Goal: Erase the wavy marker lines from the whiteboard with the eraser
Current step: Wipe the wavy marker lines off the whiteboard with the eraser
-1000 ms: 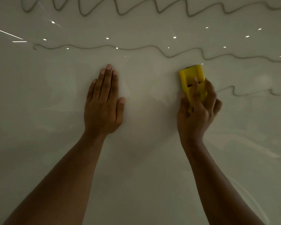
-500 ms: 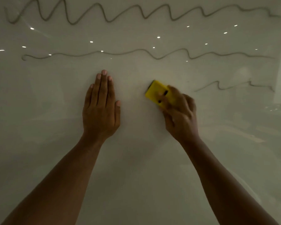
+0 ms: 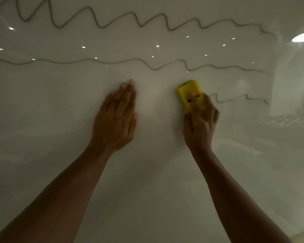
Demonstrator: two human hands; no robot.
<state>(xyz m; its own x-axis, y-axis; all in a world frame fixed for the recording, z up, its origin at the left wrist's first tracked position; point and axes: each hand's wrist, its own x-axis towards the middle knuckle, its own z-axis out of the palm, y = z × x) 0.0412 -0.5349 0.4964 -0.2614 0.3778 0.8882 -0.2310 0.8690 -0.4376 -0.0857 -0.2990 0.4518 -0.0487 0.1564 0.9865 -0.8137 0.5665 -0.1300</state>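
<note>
Eraser (image 3: 189, 93) under gripping right hand (image 3: 199, 125), left hand (image 3: 115, 121) flat on whiteboard (image 3: 60, 102)

Yellow eraser (image 3: 189, 92) tilted against the glossy whiteboard (image 3: 147, 172); three wavy marker lines (image 3: 112, 62) remain above and right.

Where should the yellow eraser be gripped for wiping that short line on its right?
Probably across its lower half, coming from below, as the right hand does now. The yellow eraser lies flat on the whiteboard, long axis tilted up-left, so fingers press its back and leave the upper end free. The short wavy line starts just right of it.
</note>
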